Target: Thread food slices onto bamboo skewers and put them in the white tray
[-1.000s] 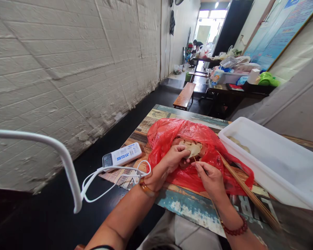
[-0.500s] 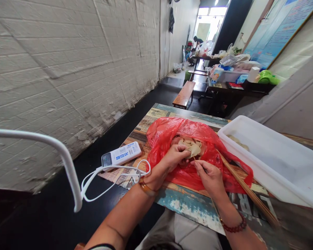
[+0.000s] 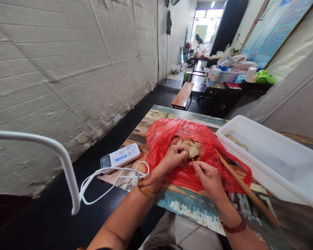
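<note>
My left hand [image 3: 176, 155] pinches a pale, flat, round slice [image 3: 193, 151] between thumb and fingers, over the opening of a red plastic bag [image 3: 163, 130]. More such slices [image 3: 186, 142] lie inside the bag. In my right hand [image 3: 207, 174] is a thin bamboo skewer [image 3: 192, 159], its upper end pointing up at the lower edge of the slice. Whether the tip has entered the slice, I cannot tell. A bundle of bamboo skewers [image 3: 246, 189] rests across the bag's right side.
To the right stands a long white plastic tub [image 3: 273, 156] with a few pale slices [image 3: 236, 141] at its far end. A white power bank [image 3: 120, 157] with a looped white cable [image 3: 104, 169] lies on the table's left. Beyond are a wooden bench [image 3: 183, 95] and a cluttered table.
The slice in my left hand now shows flatter and broader. Both hands stay almost in place; the whole view has shifted slightly. A person far back has straightened a little.
</note>
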A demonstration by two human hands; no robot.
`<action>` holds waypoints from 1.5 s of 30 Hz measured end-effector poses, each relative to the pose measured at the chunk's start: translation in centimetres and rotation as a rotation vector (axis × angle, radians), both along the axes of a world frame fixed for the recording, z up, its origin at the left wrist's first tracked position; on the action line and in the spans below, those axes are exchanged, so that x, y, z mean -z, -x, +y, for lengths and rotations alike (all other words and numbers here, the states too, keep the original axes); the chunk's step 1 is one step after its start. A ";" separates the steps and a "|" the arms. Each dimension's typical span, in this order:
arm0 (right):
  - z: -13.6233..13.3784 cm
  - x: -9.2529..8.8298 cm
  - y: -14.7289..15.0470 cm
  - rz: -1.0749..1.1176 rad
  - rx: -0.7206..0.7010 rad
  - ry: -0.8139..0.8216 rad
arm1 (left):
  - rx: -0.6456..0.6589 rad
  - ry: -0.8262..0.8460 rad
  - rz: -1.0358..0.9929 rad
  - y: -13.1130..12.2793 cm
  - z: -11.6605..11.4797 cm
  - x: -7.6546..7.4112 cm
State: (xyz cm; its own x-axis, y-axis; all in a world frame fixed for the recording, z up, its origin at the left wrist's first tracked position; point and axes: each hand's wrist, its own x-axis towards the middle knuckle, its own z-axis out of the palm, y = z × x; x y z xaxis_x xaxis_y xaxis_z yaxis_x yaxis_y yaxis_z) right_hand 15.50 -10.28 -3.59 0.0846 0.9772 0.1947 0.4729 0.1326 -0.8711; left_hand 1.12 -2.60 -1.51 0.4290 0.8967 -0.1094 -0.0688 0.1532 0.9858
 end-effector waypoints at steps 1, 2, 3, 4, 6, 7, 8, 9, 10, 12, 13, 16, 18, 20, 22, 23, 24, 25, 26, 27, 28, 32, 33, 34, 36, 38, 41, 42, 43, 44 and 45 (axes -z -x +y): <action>0.0 0.0 0.0 -0.001 0.002 0.000 | -0.004 -0.012 0.018 0.0 0.0 0.0; 0.0 0.0 0.0 -0.002 0.005 -0.002 | -0.008 -0.019 0.032 0.0 0.0 0.1; 0.0 0.0 0.1 -0.001 0.008 -0.003 | -0.007 -0.023 0.042 0.0 -0.1 0.1; 0.0 0.0 0.1 0.002 0.011 -0.003 | -0.005 -0.024 0.047 0.0 -0.1 0.2; 0.0 0.1 0.2 0.012 0.014 -0.001 | 0.011 -0.022 0.047 0.0 -0.1 0.2; 0.0 0.1 0.2 0.016 0.015 0.000 | 0.020 -0.021 0.047 0.0 -0.1 0.2; 0.0 0.1 0.2 0.017 0.017 0.000 | 0.027 -0.022 0.049 0.0 -0.1 0.3; 0.0 0.1 0.2 0.018 0.018 -0.001 | 0.030 -0.024 0.052 0.0 0.0 0.2; 0.1 0.2 0.2 0.019 0.020 -0.004 | 0.031 -0.029 0.056 0.0 0.0 0.2; 0.2 0.3 0.1 0.027 0.019 -0.006 | 0.034 -0.040 0.065 0.1 0.0 0.2; 0.2 0.4 0.1 0.035 0.017 -0.003 | 0.041 -0.046 0.068 0.1 0.0 0.2; 0.4 0.5 0.0 0.081 0.007 0.019 | 0.081 -0.057 0.056 0.1 -0.1 0.1; 0.4 0.6 -0.1 0.137 -0.004 0.050 | 0.110 -0.043 0.021 0.2 -0.2 0.0; 0.4 0.6 -0.1 0.211 -0.015 0.082 | 0.124 -0.005 -0.026 0.3 -0.1 -0.1; 0.4 0.7 -0.1 0.289 -0.021 0.107 | 0.086 0.029 -0.090 0.4 0.0 -0.1; 0.4 0.7 -0.1 0.324 -0.020 0.116 | 0.052 0.045 -0.131 0.4 0.0 -0.1; 0.4 0.8 -0.1 0.353 -0.019 0.126 | 0.023 0.063 -0.175 0.3 0.1 0.1; 0.4 0.8 0.0 0.376 -0.019 0.135 | 0.002 0.083 -0.220 0.3 0.2 0.2; 0.4 0.8 0.0 0.391 -0.021 0.144 | -0.003 0.103 -0.260 0.2 0.2 0.4; 0.5 0.8 0.1 0.399 -0.024 0.151 | 0.012 0.121 -0.290 0.1 0.3 0.6; 0.5 0.8 0.2 0.401 -0.026 0.156 | 0.039 0.135 -0.308 0.0 0.2 0.8; 0.6 0.8 0.5 0.406 -0.037 0.163 | 0.096 0.175 -0.307 -0.1 0.0 1.2; 0.5 0.7 0.6 0.402 -0.043 0.163 | 0.086 0.189 -0.306 -0.1 0.0 1.2; 0.5 0.7 0.6 0.393 -0.049 0.162 | 0.066 0.199 -0.306 0.0 0.0 1.2; 0.4 0.6 0.6 0.355 -0.057 0.159 | 0.013 0.195 -0.305 0.1 0.2 1.1; 0.3 0.6 0.6 0.304 -0.050 0.148 | -0.037 0.169 -0.304 0.2 0.3 1.1; 0.1 0.7 0.7 0.244 -0.026 0.118 | -0.072 0.141 -0.307 0.2 0.4 1.1; 0.1 0.7 0.7 0.235 -0.023 0.112 | -0.072 0.138 -0.304 0.1 0.5 1.2; 0.1 0.7 0.8 0.231 -0.022 0.111 | -0.071 0.135 -0.297 0.1 0.4 1.2; 0.1 0.7 0.8 0.229 -0.022 0.113 | -0.067 0.134 -0.285 0.1 0.4 1.3; 0.1 0.7 0.9 0.225 -0.020 0.115 | -0.065 0.134 -0.270 0.0 0.4 1.4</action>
